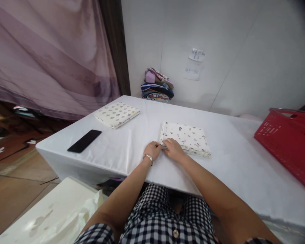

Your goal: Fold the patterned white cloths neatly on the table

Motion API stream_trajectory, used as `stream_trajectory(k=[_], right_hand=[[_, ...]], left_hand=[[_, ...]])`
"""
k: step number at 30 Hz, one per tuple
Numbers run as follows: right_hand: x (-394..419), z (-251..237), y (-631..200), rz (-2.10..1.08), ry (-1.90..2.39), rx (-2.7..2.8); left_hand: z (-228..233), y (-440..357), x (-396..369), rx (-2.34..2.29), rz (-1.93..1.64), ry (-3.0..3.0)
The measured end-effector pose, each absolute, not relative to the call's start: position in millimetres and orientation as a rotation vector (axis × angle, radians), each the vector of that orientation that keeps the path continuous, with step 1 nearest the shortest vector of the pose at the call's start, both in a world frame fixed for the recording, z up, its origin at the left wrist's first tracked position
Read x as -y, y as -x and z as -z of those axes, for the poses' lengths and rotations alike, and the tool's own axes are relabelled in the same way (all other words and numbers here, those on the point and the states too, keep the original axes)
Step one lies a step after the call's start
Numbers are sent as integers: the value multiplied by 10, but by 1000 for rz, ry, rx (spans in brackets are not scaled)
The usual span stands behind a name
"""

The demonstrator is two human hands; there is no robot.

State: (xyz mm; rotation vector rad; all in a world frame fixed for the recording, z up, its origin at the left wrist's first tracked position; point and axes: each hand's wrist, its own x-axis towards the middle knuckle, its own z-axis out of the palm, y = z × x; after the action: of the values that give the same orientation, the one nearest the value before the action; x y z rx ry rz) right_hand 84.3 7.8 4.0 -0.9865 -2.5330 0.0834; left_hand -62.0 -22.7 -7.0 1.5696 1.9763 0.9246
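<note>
A folded white cloth printed with small figures lies on the white-covered table in front of me. My left hand, with a silver bracelet at the wrist, pinches the near left corner of this cloth. Beside it, my right hand has its fingers closed over the same corner, the thumb side hidden. The cloth's layered near edge shows to the right of my hands. Farther left lies a second folded cloth, white with small grey shapes, touched by neither hand.
A black phone-like slab lies near the table's left edge. On the right stands a red plastic basket. Folded fabrics are stacked behind the table by the wall. A white surface with crumpled plastic is at lower left.
</note>
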Motion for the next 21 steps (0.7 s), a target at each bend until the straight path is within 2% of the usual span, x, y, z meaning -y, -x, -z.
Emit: stream_trajectory(k=[8,15,21], right_hand=[[-194,17,-820,-248,1093,2391],[-173,-7,-811,-325,1132,2278],[-175,47,-795,-294,1141,2222]], left_hand=[[116,695,243,-1917,-1100,-1618],[168,655,213,-2042,-933,-1829],[190,631,132,-2038,-947,-1794]])
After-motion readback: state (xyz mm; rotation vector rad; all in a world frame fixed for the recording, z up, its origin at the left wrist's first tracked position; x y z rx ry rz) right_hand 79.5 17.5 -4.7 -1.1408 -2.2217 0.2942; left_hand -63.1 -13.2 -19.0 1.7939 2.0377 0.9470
